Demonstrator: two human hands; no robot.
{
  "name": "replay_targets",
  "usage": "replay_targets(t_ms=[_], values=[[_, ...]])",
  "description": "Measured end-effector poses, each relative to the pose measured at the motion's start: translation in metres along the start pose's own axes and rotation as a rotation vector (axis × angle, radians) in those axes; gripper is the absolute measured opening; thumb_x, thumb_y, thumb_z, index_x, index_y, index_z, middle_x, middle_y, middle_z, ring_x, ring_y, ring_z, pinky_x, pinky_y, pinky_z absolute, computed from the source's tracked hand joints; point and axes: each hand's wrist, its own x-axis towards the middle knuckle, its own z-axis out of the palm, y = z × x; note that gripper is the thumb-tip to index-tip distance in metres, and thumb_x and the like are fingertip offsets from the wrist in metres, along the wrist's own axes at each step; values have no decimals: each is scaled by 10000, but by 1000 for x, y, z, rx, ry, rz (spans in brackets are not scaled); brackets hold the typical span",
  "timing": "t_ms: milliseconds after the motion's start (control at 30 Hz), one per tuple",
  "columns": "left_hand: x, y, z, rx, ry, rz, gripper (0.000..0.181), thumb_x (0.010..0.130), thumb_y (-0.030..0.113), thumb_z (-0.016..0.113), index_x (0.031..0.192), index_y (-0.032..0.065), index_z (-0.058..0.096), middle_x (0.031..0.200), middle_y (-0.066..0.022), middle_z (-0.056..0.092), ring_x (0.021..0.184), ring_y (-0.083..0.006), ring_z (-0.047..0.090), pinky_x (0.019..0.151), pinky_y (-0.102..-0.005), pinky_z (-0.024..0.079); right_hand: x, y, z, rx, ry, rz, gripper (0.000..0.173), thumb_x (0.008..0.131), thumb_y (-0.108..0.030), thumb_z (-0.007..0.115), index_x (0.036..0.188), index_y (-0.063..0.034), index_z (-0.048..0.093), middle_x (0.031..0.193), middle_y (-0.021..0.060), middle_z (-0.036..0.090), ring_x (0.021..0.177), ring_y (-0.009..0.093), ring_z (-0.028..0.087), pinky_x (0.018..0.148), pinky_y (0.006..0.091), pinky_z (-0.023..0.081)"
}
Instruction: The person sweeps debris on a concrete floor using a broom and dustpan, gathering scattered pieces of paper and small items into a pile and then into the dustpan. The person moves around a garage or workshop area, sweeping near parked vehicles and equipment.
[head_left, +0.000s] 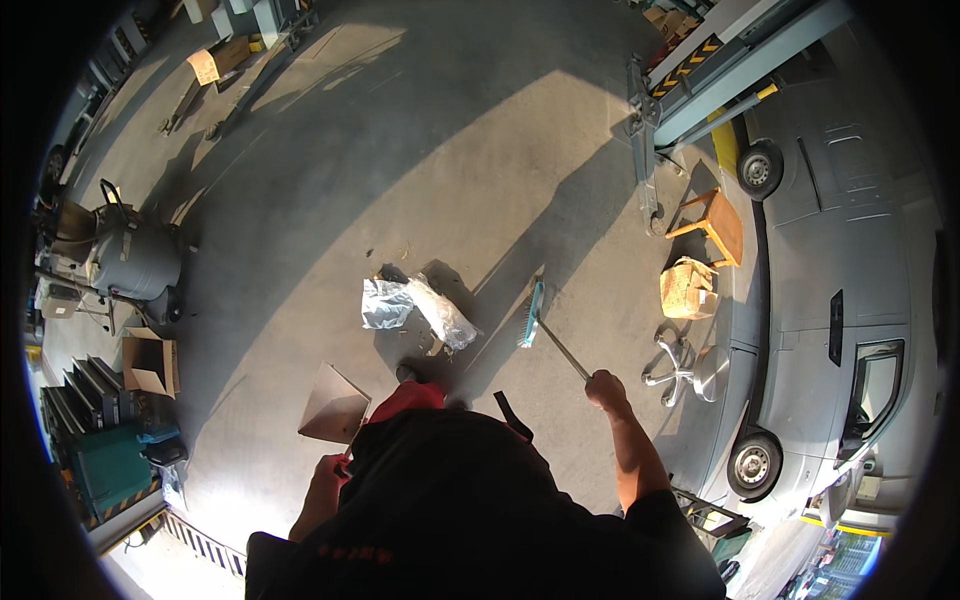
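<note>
My right hand (606, 391) is closed around the stick of a broom (532, 315), whose blue-green bristled head is out ahead over the concrete floor. Low on the left, my left hand (328, 474) grips the handle of a dustpan (336, 409); part of that handle is hidden by my body. The dustpan's wide pan hangs beside my leg. In front of my feet lie a silvery plastic bag (387, 304) and a crumpled clear plastic wrapping (444, 313). Small scraps of debris are scattered around them. The broom head is apart from this pile, to its right.
On the right are a wooden chair (716, 225), a cardboard box (688, 289), a wheeled stool (709, 373) and a grey van (814, 270) beside a lift post (705, 90). A grey tank on wheels (139, 259) and an opened carton (150, 361) stand left.
</note>
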Motion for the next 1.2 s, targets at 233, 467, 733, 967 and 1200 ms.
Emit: replay_targets(t_ms=[233, 467, 733, 967, 1200], values=[[-59, 28, 50, -433, 69, -182, 172, 857, 143, 482, 708, 58, 471, 514, 6, 417, 364, -95, 387, 363, -247, 328, 71, -156, -32, -151, -112, -138, 268, 748, -177, 557, 930, -4, 650, 962, 220, 646, 937, 345, 628, 787, 408, 515], [-51, 9, 36, -683, 7, -198, 193, 875, 138, 497, 715, 37, 459, 570, -42, 476, 387, -73, 387, 341, -184, 332, 127, -214, -36, -297, -32, -485, 291, 753, -211, 557, 959, -25, 646, 964, 207, 643, 927, 348, 620, 800, 417, 503], [-58, -13, 84, -824, 34, -73, 175, 824, 84, 538, 669, 34, 474, 557, -32, 471, 385, -73, 374, 345, -190, 337, 130, -318, -200, -440, 160, -779, 311, 819, -215, 549, 1088, -69, 609, 988, 157, 648, 931, 338, 609, 797, 420, 479], [-46, -63, 192, -986, 227, -34, 184, 828, 110, 538, 668, 46, 472, 561, -24, 463, 398, -78, 374, 364, -202, 320, 197, -470, -248, -611, 242, -1083, 313, 798, -124, 539, 1097, -44, 587, 952, 209, 640, 834, 345, 635, 749, 424, 495], [-65, -130, 357, -1360, 95, 41, 192, 877, 170, 511, 716, 95, 438, 565, -13, 432, 401, -81, 337, 348, -202, 284, 266, -597, -198, -343, -332, -911, 386, 789, -56, 388, 1168, -29, 456, 786, 107, 610, 516, 143, 541, 445, 279, 441]])
